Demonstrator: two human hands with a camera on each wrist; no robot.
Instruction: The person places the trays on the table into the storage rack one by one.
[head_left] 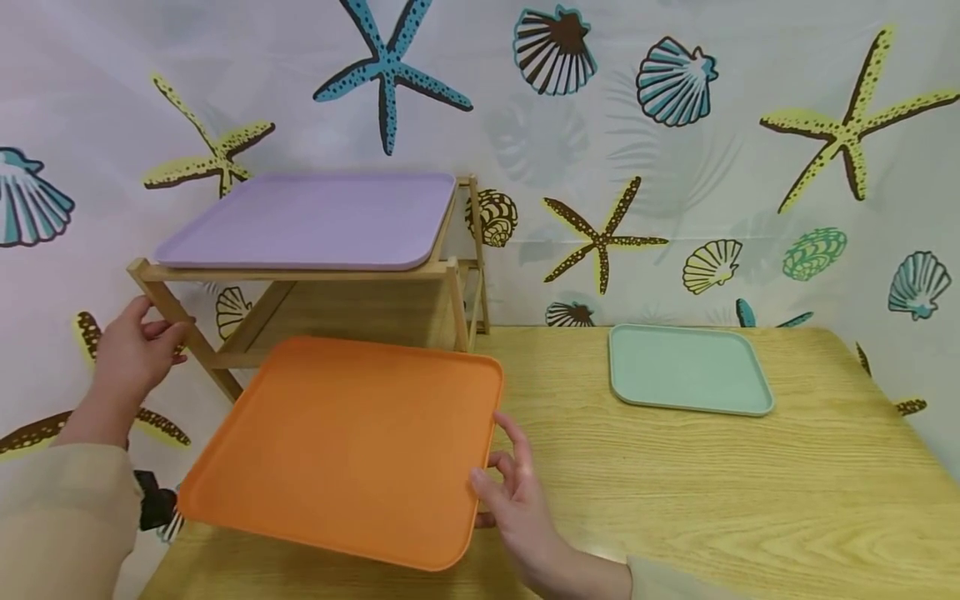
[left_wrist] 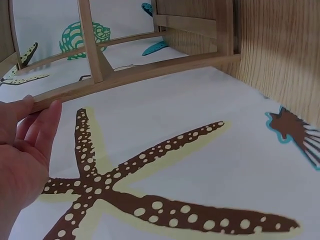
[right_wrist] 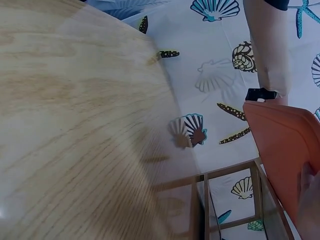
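Orange tray point(head_left: 345, 450), lower centre of the head view, should handle as light, stiff and slippery, best held by its raised rim; the right hand point(head_left: 519, 504) pinches its right edge, the left hand point(head_left: 137, 348) pinches the rack's left post point(head_left: 156, 290).

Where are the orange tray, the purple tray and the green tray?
Orange tray point(head_left: 347, 450): head view, middle of its flat surface.
Purple tray point(head_left: 315, 223): head view, middle of its top.
Green tray point(head_left: 688, 369): head view, middle of its top.
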